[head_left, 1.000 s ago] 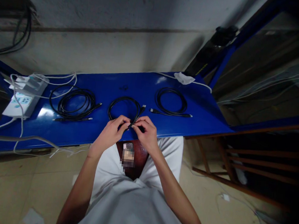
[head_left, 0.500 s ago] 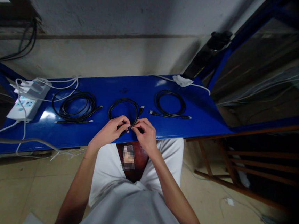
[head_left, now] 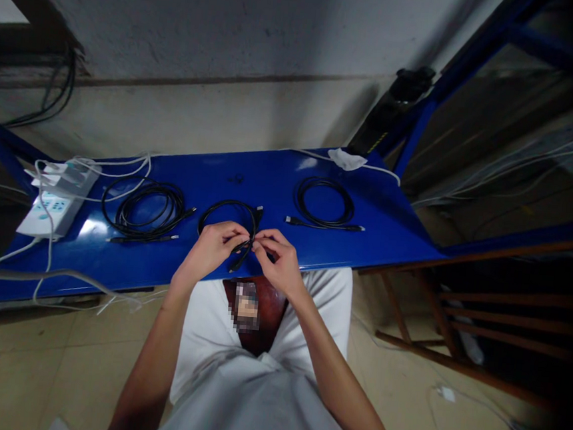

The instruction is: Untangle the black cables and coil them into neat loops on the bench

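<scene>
A coiled black cable [head_left: 231, 203] lies at the front middle of the blue table [head_left: 209, 176], its two plug ends showing above and below my fingers. My left hand [head_left: 217, 244] pinches the coil from the left, where its strands come together. From the right, the fingertips of my right hand [head_left: 277, 258] are closed on the same spot, meeting the left ones. Whatever small piece may sit between the fingertips is too small to make out. To the left rests a larger black cable coil [head_left: 141, 210], and to the right another black cable coil [head_left: 323, 203].
A white power strip [head_left: 57, 201] with plugs and white cords stands at the table's left end. At the back right are a crumpled white piece [head_left: 346, 159] and a dark bottle [head_left: 390, 110] against the wall. A wooden chair [head_left: 503, 317] is at the right.
The middle coil has turned and shifted slightly left between my hands, and its lower plug now shows below the fingers. Both hands stay pinched on it.
</scene>
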`<state>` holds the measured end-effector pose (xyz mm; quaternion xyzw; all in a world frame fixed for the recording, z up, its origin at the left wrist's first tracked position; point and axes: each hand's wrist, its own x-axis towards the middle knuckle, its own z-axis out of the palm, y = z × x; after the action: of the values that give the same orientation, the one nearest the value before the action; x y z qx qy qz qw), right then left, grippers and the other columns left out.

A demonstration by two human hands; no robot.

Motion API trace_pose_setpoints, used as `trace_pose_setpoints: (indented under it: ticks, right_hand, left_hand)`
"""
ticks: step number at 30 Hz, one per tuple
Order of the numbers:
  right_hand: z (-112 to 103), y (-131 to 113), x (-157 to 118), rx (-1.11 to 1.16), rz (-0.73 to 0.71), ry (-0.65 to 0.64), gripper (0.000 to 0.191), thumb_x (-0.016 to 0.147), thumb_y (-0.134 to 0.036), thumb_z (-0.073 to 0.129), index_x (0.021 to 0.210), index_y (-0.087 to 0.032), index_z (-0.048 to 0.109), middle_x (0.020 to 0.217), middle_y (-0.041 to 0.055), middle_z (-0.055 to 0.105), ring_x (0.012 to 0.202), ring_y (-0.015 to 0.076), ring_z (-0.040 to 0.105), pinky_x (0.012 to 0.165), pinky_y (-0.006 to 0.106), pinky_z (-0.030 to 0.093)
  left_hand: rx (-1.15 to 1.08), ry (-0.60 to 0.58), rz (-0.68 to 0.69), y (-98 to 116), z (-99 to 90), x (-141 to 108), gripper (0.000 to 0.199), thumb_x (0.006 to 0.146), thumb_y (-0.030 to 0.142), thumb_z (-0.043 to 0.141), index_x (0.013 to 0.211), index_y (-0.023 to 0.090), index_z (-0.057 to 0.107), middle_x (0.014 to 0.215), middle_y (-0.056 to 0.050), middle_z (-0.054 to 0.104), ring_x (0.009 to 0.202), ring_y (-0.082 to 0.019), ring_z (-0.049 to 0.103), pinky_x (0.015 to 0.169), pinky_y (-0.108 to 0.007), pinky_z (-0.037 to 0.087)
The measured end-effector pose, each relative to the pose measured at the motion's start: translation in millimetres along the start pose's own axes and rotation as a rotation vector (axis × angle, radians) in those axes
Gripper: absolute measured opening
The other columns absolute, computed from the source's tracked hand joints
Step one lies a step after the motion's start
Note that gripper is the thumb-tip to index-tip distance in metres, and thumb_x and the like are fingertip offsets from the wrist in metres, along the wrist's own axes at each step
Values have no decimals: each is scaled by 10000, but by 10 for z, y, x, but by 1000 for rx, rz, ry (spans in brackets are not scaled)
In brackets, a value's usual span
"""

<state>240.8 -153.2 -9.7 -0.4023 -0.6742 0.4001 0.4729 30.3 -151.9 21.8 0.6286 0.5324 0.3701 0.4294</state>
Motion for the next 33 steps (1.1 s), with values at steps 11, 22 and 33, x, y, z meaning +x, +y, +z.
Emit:
trace_pose_setpoints:
  ticks: [11,22,33]
  right_hand:
    - [52,-19,77,451,598,-44,628,780,-784,907,969,-189,839,897,64,828,793,260,849,772,382,753]
    - [115,-89,-7,608,673,52,558,747,-681,990,926,-176,834,867,66,846,789,237,857,840,375,755]
    - [127,-109,9,577,612,62,531,816,-663,943,1019,-175,898,974,75,867,905,262,860,921,443,754]
  left_hand:
    - [13,187,31,10,171,-84,128,1034,323,761,1034,229,847,1045,-47,836,951,-211,809,852,-310,612]
    - [-63,230,19,-86,260,-142,192,1024,396,790,1089,235,873,1077,-72,841,979,-237,813,895,-363,655]
    - [-42,218,47,-133,211,-86,177,1029,335,768,1108,238,893,1140,-83,857,1046,-251,815,973,-409,660]
